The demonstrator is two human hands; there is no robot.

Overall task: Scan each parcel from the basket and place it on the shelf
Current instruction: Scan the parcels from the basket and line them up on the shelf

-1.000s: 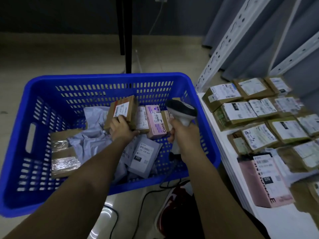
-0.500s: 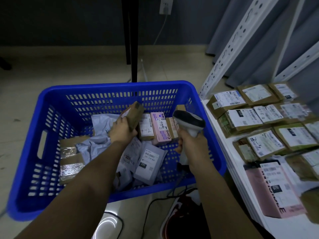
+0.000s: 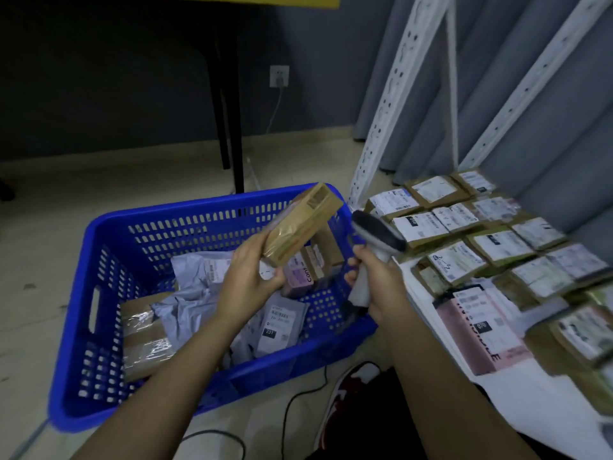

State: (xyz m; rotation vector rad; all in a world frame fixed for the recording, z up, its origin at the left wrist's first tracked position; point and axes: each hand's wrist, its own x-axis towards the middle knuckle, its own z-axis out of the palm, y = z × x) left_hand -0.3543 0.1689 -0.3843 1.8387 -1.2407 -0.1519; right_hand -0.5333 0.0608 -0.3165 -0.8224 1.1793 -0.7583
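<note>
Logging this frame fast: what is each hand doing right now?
Left hand: holding a brown box above the basket.
Right hand: gripping the scanner.

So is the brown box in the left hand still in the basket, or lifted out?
Lifted out. The left hand grips the brown box tilted above the blue basket, beside the scanner held in the right hand.

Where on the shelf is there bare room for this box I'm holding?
A bare white strip runs along the shelf's near edge, beside the pink parcel. Behind that, labelled parcels sit packed edge to edge up to the curtain.
</note>
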